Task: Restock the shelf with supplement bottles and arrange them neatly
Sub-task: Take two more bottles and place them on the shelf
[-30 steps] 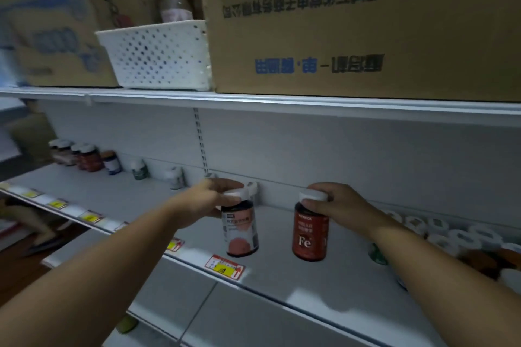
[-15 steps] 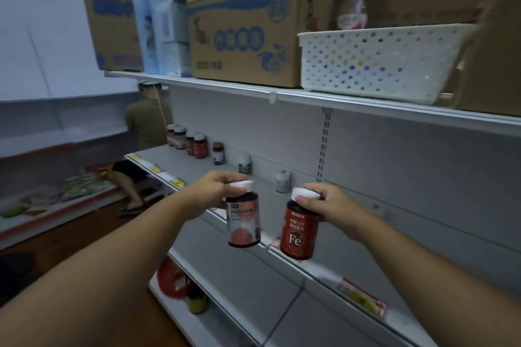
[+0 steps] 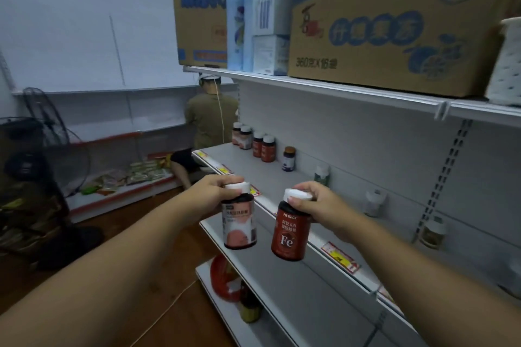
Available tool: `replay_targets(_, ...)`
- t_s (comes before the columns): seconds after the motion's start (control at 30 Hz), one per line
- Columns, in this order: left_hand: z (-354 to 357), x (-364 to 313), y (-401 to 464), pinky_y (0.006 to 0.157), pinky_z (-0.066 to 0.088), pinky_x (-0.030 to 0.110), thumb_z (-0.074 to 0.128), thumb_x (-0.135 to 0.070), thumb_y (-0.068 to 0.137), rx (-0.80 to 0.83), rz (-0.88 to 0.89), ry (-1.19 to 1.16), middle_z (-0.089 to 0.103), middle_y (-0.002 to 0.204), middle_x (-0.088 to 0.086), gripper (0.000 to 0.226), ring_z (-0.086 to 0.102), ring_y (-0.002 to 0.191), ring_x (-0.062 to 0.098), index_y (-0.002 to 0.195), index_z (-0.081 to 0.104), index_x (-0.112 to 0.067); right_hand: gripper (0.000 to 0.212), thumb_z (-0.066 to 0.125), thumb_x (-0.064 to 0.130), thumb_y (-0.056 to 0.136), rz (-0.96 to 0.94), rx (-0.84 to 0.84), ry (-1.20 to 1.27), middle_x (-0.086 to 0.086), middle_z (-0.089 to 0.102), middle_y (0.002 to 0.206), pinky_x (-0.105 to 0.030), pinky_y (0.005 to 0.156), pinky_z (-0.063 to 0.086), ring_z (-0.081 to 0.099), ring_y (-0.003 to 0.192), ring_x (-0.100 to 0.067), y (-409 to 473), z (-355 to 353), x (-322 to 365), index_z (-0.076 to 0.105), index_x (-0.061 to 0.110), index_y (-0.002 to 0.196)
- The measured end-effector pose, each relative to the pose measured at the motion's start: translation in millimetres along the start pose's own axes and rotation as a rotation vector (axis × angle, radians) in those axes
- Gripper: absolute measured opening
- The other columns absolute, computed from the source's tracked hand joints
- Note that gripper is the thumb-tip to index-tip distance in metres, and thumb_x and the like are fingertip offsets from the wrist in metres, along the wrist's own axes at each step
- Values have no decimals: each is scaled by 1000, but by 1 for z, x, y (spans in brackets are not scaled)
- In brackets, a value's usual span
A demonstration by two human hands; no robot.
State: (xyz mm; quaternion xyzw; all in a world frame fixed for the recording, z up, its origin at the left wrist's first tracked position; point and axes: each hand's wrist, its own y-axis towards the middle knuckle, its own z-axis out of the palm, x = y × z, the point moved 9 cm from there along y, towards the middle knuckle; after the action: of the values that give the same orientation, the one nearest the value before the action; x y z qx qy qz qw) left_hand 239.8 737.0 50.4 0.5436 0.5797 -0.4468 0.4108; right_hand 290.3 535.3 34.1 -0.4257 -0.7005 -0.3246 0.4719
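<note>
Both hands loaded. Left hand (image 3: 217, 191) grips the white cap of the pink-label bottle (image 3: 240, 222); right hand (image 3: 318, 204) grips the white cap of the red Fe bottle (image 3: 289, 229). Each bottle hangs from its cap, clear of any surface, out past the front edge of the middle shelf (image 3: 298, 186).

Long axes: pink-label bottle near vertical, cap up, label toward me. Red Fe bottle tilted a little, base swung toward the left, cap up, label toward me.

Key relation: the shelf board lies ahead and to the right of both bottles, roughly level with their caps, so I judge the bases must rise before they can cross the front edge. Right hand is nearer the shelf; left hangs further out over the aisle.

Along the back edge stands a loose row: two pink-label bottles (image 3: 242, 135) at the far end, two red bottles (image 3: 263, 145) next, a dark bottle (image 3: 289, 159), then scattered small ones. The matching groups lie far-left of my hands, so I judge the carry runs that way. Fe bottle needs righting before set-down.
</note>
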Motion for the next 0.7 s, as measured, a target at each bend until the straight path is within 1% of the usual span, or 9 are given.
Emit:
replay_targets(0.07,-24,3,21,84,51,35,55,-11,91,-30,-2,62,59,122,9,39,59,104,22,130,53,-12,27,70,32,81,-4,24,17,-4,64,101,-40,87,51,62,93,-18,29,16,-1,57,22,102)
replay_targets(0.13,-46,5,45,79,50,31,55,-11,91,-45,-5,104,58,124,8,40,58,104,21,131,53,-14,21,68,30,83,-14,42,29,-3,64,99,-37,86,51,61,92,-16,61,29,0,58,23,100)
replay_targets(0.23,-74,11,81,84,50,31,53,-9,92,-45,-30,115,59,125,8,40,58,107,22,132,52,-13,17,67,30,84,-33,67,53,-5,65,104,-40,90,50,62,96,-19,116,42,2,58,26,98)
replay_targets(0.33,-105,14,114,82,50,28,52,-6,92,-70,-53,93,60,124,9,39,60,102,19,131,53,-11,19,67,30,84,-47,90,91,-8,65,109,-45,93,51,63,102,-24,171,54,9,60,25,101)
replay_targets(0.43,-137,14,146,91,49,34,53,-7,92,-83,-46,154,58,128,7,38,59,110,21,129,55,-13,19,66,28,84,-71,108,111,-8,65,108,-43,93,52,63,101,-22,218,68,19,60,24,102)
replay_targets(0.47,-148,15,157,91,48,35,52,-8,92,-90,-42,159,58,127,5,38,58,110,21,129,55,-14,19,66,28,84,-77,114,112,-7,65,108,-43,92,52,63,101,-22,231,73,22,61,24,102)
replay_targets(0.6,-181,26,197,76,51,27,51,-8,93,-68,-46,112,63,119,4,39,60,102,14,131,52,-15,17,66,30,84,-76,110,103,-4,65,107,-39,89,53,63,100,-20,276,86,24,60,28,100)
replay_targets(0.63,-188,30,209,76,52,28,51,-7,92,-51,-50,104,63,119,5,39,61,103,16,131,53,-14,16,65,30,84,-70,102,99,-4,65,107,-39,89,53,63,101,-19,287,89,22,60,28,99)
replay_targets(0.7,-203,40,235,83,53,33,52,-7,91,-25,-56,86,64,119,8,40,61,107,22,131,53,-14,16,65,30,84,-53,83,81,-3,64,108,-41,91,52,62,102,-19,308,95,17,60,30,99)
